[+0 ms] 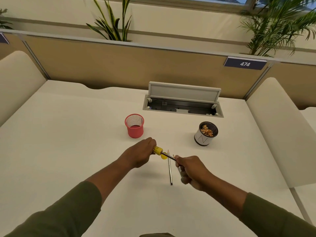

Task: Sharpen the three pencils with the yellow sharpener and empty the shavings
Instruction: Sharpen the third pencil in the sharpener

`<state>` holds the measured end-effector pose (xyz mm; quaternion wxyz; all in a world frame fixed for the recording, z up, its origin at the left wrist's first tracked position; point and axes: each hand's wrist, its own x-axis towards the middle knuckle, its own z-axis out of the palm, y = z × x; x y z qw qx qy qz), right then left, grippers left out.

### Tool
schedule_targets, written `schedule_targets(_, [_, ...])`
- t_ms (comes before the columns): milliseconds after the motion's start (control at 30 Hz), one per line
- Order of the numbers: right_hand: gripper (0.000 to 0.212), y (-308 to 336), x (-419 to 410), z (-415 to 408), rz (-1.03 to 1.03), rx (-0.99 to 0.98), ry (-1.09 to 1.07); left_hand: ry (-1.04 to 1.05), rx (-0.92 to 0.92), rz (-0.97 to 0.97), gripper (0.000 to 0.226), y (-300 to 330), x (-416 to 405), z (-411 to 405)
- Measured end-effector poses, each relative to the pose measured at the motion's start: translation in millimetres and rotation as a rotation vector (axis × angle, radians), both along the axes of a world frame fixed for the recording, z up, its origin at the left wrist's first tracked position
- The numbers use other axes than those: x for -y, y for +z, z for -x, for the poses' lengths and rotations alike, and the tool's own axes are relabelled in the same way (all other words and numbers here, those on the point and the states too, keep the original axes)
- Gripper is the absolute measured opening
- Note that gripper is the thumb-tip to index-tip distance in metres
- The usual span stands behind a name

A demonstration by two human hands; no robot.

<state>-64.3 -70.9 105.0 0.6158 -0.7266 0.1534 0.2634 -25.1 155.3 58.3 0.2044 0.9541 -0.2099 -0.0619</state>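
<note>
My left hand (140, 153) grips the yellow sharpener (159, 151) above the white desk (68, 142). A dark pencil (169, 156) runs from the sharpener's mouth to my right hand (191, 171), which pinches its shaft. A second pencil (169, 170) lies flat on the desk below them, tip pointing away from me. The tip of a third pencil (173, 155) shows just beyond my right hand; the rest of it is hidden under the hand. A white cup (204, 138) with a dark rim holds brown shavings at the right.
A red mesh pencil cup (134, 126) stands empty behind my left hand. An open cable hatch (183, 103) is set into the desk farther back. A tan partition (119, 65) closes the far edge, with cushioned dividers at both sides.
</note>
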Motion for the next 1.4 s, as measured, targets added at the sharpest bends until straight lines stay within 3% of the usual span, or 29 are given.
schedule_targets(67, [0.032,3,-3,-1,-0.142,-0.204,-0.096,0.008,0.006,0.002,0.017,3,0,-2])
schedule_targets(133, [0.035,6,-5,-3,-0.058,-0.122,-0.015,0.016,-0.003,-0.003,0.017,6,0,-4])
schedule_targets(233, [0.028,10,0,-5,0.323,0.280,0.233,0.026,-0.043,0.006,0.016,8,-2,-5])
schedule_targets(400, [0.008,2,13,-8,0.929,1.191,0.687,0.050,-0.092,0.028,0.011,9,-6,-9])
schedule_targets(500, [0.011,-1,20,-11,1.093,1.422,0.807,0.027,-0.109,-0.020,0.013,9,-5,-11])
schedule_targets(567, [0.010,-3,18,-7,1.068,1.442,0.775,0.018,-0.101,-0.033,0.014,9,-3,-11])
schedule_targets(633, [0.014,-5,11,0,0.978,1.335,0.663,0.021,-0.077,-0.017,0.015,10,-2,-11])
schedule_targets(700, [0.025,-2,-1,5,0.830,1.060,0.478,0.028,-0.040,0.001,0.016,13,0,-12])
schedule_targets(733, [0.030,2,-5,3,0.690,0.818,0.348,0.030,-0.021,0.005,0.016,15,0,-13])
schedule_targets(833, [0.034,13,-13,-7,-0.007,-0.059,-0.110,0.034,0.008,-0.001,0.018,16,2,-13])
schedule_targets(867, [0.032,15,-12,-11,-0.143,-0.231,-0.173,0.034,0.008,-0.003,0.018,15,3,-12])
schedule_targets(933, [0.031,18,-9,-15,-0.159,-0.292,-0.125,0.037,0.002,0.007,0.017,12,2,-11])
schedule_targets(1000, [0.031,19,-9,-15,0.041,-0.089,0.025,0.043,-0.024,0.011,0.016,9,0,-10])
schedule_targets(1100, [0.020,15,-5,-8,0.613,0.462,0.393,0.052,-0.086,-0.001,0.014,7,-3,-9])
schedule_targets(1233, [0.009,5,10,-6,0.985,1.064,0.711,0.032,-0.143,-0.039,0.012,4,-10,-11])
schedule_targets(1300, [0.009,3,17,-9,1.106,1.318,0.852,0.014,-0.175,-0.048,0.012,4,-10,-11])
schedule_targets(1400, [0.013,-3,19,-7,1.072,1.448,0.833,0.005,-0.178,-0.061,0.011,3,-6,-10])
